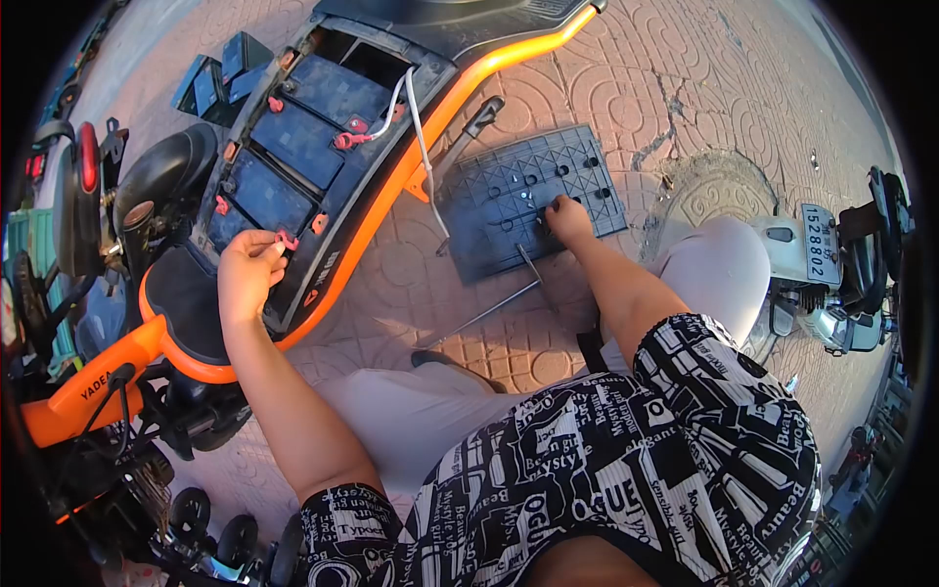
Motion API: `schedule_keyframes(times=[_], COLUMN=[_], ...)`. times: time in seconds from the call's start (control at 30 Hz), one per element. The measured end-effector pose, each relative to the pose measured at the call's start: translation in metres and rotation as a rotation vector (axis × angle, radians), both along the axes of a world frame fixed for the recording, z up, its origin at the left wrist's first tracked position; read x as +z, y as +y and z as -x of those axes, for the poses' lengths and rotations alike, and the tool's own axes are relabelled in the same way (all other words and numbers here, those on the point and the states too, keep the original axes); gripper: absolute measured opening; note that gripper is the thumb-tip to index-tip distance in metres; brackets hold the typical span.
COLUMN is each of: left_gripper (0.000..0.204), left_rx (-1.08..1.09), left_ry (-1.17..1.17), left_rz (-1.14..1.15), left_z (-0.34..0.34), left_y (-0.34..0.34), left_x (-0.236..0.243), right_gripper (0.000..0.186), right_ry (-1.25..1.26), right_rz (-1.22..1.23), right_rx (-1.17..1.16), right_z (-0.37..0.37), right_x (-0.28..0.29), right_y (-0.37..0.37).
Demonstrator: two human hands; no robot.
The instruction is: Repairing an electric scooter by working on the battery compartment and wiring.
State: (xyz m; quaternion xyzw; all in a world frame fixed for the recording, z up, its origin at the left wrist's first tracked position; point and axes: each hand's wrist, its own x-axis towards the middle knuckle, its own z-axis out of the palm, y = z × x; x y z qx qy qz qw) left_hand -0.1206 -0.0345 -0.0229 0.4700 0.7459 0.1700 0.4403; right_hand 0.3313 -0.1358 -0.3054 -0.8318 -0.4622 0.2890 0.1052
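Observation:
My left hand (pixel 250 273) is at the near end of the scooter's open battery bay, thumb and fingers pinched on a red terminal cover (pixel 287 239). Dark batteries (pixel 296 145) fill most of the bay, with more red covers on their terminals. A pale cable (pixel 413 106) loops out over the bay's side, one end running to a red connector (pixel 350 140). My right hand (pixel 570 221) reaches down to a ribbed black plastic panel (pixel 489 230) on the paving. Its fingers are closed near small metal pieces (pixel 533 198); whatever they hold is too small to make out.
An orange frame rail (pixel 391 201) runs along the scooter's side. A long-handled metal T-shaped tool (pixel 504 299) leans across the panel's near edge. Several loose batteries (pixel 223 76) lie beyond the scooter. Parked two-wheelers stand left and right, one with a number plate (pixel 821 244).

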Motion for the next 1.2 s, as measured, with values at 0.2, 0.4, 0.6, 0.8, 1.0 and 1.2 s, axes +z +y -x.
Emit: schedule_keyframes(times=[0.2, 0.4, 0.6, 0.8, 1.0, 1.2], left_gripper=[0.010, 0.005, 0.022, 0.016, 0.024, 0.020], left_rx=[-0.034, -0.226, -0.352, -0.332, -0.348, -0.281], left_ry=[-0.032, 0.043, 0.455, 0.612, 0.556, 0.545], left_rz=[0.050, -0.030, -0.159, -0.122, -0.136, -0.106], left_z=[-0.002, 0.019, -0.003, -0.008, -0.011, -0.014], left_y=[0.000, -0.002, 0.001, 0.003, 0.009, 0.003], left_x=[-0.003, -0.022, -0.017, -0.015, -0.018, -0.010], right_gripper=[0.023, 0.029, 0.027, 0.018, 0.020, 0.021], right_ry=[0.091, -0.163, -0.389, -0.572, -0.639, -0.357], right_rz=[0.026, 0.022, 0.161, 0.202, 0.155, 0.221], right_rx=[0.149, 0.420, 0.606, 0.915, 1.077, 0.960], right_z=[-0.005, 0.018, 0.020, 0.031, 0.020, 0.062], right_x=[0.003, -0.007, 0.009, 0.012, -0.005, 0.045], right_y=[-0.024, -0.021, -0.010, 0.005, 0.010, 0.021])
